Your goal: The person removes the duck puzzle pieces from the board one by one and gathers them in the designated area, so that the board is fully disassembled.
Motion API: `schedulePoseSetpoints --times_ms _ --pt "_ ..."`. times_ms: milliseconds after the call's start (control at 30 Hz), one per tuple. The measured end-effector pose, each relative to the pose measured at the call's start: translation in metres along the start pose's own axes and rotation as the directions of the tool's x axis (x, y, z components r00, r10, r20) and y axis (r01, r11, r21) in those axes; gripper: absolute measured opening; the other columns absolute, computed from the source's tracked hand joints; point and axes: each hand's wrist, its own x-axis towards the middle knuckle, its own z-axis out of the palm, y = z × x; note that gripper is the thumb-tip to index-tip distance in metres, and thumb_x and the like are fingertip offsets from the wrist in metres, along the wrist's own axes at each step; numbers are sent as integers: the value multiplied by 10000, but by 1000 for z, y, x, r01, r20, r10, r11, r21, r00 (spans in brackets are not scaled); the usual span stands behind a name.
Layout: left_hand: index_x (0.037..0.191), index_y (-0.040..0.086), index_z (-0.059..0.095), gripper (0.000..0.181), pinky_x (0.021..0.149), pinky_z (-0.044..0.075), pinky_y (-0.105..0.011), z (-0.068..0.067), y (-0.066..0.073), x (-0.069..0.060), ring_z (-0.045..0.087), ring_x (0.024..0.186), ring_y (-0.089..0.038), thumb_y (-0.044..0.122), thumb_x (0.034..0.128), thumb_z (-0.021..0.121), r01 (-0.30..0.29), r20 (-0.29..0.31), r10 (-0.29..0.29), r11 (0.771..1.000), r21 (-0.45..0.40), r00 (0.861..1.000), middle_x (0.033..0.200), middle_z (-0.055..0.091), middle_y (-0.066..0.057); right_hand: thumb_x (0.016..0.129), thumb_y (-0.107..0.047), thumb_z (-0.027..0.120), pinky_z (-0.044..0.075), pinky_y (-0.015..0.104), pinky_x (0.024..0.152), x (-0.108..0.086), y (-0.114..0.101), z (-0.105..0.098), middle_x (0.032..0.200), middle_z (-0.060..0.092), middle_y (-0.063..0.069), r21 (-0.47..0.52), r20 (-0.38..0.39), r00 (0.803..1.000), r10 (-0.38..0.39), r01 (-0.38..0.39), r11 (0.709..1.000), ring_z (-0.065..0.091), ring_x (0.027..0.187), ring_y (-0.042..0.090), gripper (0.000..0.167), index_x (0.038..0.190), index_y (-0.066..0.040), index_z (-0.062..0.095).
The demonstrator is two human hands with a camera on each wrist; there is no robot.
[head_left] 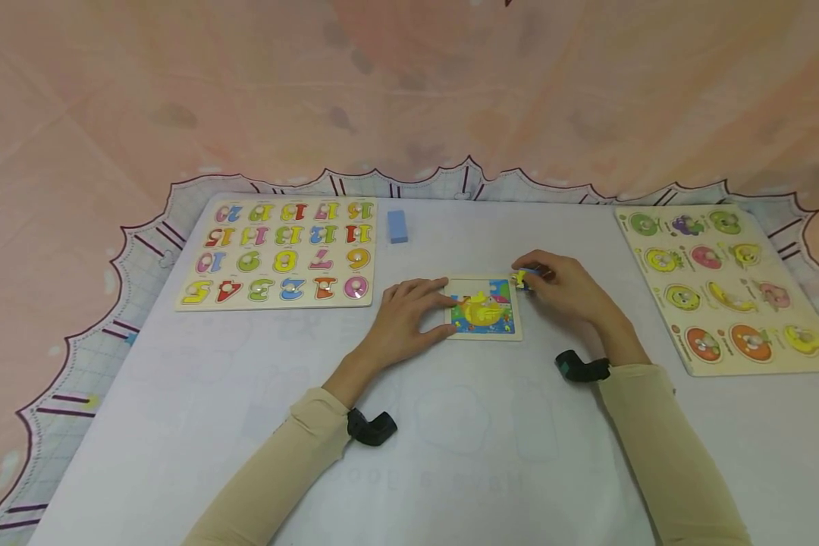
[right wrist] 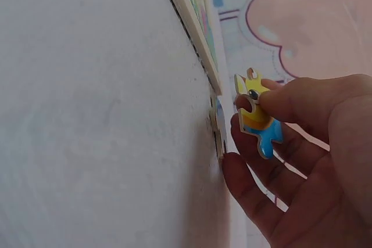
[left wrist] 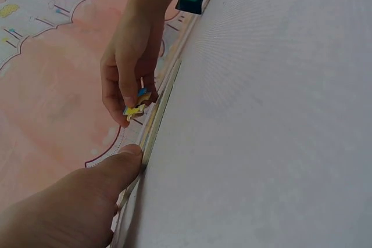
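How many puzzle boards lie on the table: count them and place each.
3: the number board at left; the small picture board in the middle, touched by the left hand; the fruit board at right. None seems hidden.

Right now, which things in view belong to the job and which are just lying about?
In use:
- bird puzzle board, touched by the left hand
- yellow-and-blue piece, held by the right hand
- apparently another piece, edge-on below

Lying about:
- number board
- fruit board
- blue block
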Motion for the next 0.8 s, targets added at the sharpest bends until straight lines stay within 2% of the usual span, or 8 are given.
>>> schedulePoseSetpoints --times_ms 400,600,800 --pt "1215 262 627 395 1079 235 -489 -1 0 -1 372 1331 -211 410 851 670 2 3 -2 1000 -5 1000 1460 445 32 948 -118 518 445 435 907 -3 8 -10 1220 606 89 -19 -3 1000 28 -28 999 549 1023 267 267 1205 -132 590" --pt "1214 265 627 392 1079 235 -492 0 0 0 373 1328 -202 407 852 669 0 0 0 1000 1 1000 1460 446 34 937 -129 538 432 438 919 -5 13 -15 1214 589 111 11 0 998 57 -57 998 535 1049 276 279 1215 -114 548" --pt "1213 271 624 388 1082 235 -487 1 -1 0 370 1326 -190 409 853 666 1 0 -1 1000 9 1000 1460 444 39 923 -119 557 405 481 992 -8 18 -21 1188 593 130 51 23 997 68 -69 996 527 1104 283 258 1179 -86 550"
